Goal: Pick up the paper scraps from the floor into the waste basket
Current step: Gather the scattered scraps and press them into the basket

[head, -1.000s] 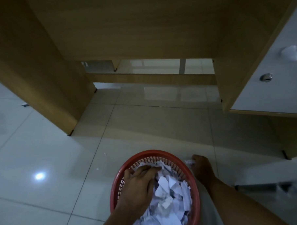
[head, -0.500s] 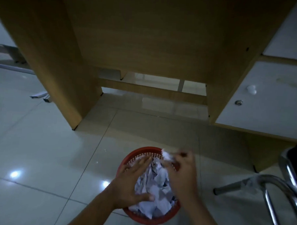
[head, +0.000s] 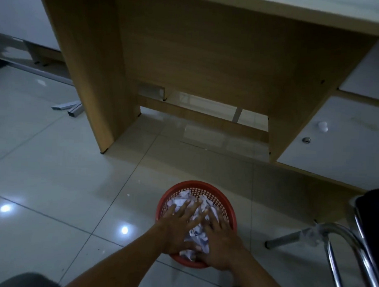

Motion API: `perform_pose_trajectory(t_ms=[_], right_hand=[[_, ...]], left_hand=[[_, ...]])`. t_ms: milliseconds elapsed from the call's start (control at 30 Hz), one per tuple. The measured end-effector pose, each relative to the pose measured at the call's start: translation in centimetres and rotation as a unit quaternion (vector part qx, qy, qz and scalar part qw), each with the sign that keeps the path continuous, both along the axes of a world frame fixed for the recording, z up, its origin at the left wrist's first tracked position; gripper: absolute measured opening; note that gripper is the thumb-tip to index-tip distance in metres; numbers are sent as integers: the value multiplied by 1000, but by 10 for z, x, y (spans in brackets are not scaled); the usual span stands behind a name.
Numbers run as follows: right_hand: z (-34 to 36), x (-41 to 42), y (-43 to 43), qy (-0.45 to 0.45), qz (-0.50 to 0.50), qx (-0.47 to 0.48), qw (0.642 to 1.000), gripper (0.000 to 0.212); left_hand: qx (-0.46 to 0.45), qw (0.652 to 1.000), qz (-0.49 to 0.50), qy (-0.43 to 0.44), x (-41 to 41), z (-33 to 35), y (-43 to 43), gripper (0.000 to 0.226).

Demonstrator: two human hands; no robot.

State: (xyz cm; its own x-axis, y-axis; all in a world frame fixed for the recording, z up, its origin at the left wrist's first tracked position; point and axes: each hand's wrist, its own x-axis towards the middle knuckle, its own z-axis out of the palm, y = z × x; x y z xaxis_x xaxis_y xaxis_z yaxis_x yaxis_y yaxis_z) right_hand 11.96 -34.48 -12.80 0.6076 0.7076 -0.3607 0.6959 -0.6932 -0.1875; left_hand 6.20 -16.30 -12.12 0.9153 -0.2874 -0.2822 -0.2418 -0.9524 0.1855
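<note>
The fingers (head: 186, 210) of both hands lie straight and spread, palms down. They grip nothing and press flat on the heap of paper scraps (head: 196, 234). The left hand (head: 177, 228) covers the left half of the heap and the right hand (head: 220, 240) the right half. Crumpled white paper shows between them and beyond the fingertips.

The scraps sit inside the round red waste basket (head: 204, 184), a mesh-walled plastic one, and fill it to about the rim. It stands on the glossy tiled floor (head: 74, 181) in front of a wooden desk (head: 188, 56), with a chrome-legged chair (head: 343, 236) near it on the right.

The step in hand looks like packing the load down. Such paper is very light, soft and springy. It will likely rebound when the palms lift, and loose bits near the rim could spill. The basket looks light too and may slide on the smooth tile, so it is best taken by its rim with 2 hands. A few white specks (head: 128, 195) lie on the floor to the basket's left, too small to tell whether they are paper. If they are, each would need a fingertip pinch.
</note>
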Motion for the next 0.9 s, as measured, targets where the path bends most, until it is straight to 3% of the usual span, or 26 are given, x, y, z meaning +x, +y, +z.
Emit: perform_pose_trajectory(t_ms=[67,333,600,900], right_hand=[[-6,8,5,12,5,-25,1000,125],[-17,17,25,11,7,-121,993,122],[-34,15,27,-5,4,-113,994,129],[-37,21,35,36,26,-195,980,122]], left_hand=[[51,999,-5,7,3,-6,-1,93],[194,979,-8,62,23,-19,-5,106],[192,978,-6,84,30,-36,-3,108],[182,976,-14,118,40,-50,-1,109]])
